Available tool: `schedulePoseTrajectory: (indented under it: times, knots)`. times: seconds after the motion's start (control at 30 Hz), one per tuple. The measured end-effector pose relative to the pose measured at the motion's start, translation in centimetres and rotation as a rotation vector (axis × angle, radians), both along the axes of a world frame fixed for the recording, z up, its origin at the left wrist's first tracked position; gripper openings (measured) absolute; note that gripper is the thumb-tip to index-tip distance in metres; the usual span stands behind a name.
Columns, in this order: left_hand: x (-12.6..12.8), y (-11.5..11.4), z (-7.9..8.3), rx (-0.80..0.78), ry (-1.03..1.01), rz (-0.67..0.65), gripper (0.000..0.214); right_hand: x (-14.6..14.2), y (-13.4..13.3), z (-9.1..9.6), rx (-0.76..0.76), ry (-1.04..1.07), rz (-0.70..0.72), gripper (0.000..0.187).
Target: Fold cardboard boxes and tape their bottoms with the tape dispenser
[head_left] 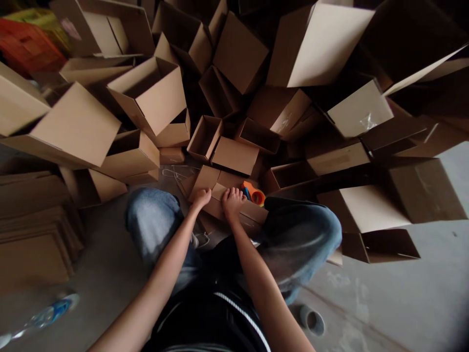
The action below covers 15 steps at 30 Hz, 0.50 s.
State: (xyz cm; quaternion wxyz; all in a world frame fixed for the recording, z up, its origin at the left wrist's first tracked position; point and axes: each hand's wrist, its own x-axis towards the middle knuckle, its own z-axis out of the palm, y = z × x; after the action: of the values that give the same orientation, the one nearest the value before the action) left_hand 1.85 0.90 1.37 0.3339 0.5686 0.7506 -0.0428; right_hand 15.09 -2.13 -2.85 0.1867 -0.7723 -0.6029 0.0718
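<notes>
A partly folded cardboard box (216, 193) lies low between my bent legs, with flaps showing on its top. My left hand (202, 198) is closed on the left part of a flap, thumb side up. My right hand (233, 203) rests palm down on the box, its fingers a little apart and pointing forward. Right beside those fingers sits an orange tape dispenser (254, 193) with a blue part. Whether the right hand touches the dispenser cannot be made out.
Many open cardboard boxes (234, 155) are heaped ahead and to both sides. Flat cardboard sheets (32, 244) are stacked on the left. A plastic bottle (51, 313) lies at lower left, a tape roll (312, 320) at lower right. An orange crate (29, 46) stands far left.
</notes>
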Motion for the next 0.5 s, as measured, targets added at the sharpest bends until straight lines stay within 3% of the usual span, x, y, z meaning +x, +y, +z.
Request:
schedulePoseTrajectory:
  times: [0.27, 0.5]
  knots:
    - [0.50, -0.27, 1.03, 0.011, 0.001, 0.038, 0.061, -0.06, 0.31, 0.18, -0.007, 0.010, -0.009, 0.035]
    - [1.04, -0.94, 0.79, 0.067, 0.016, 0.083, 0.061, 0.18, -0.21, 0.17, -0.001, 0.016, 0.005, 0.039]
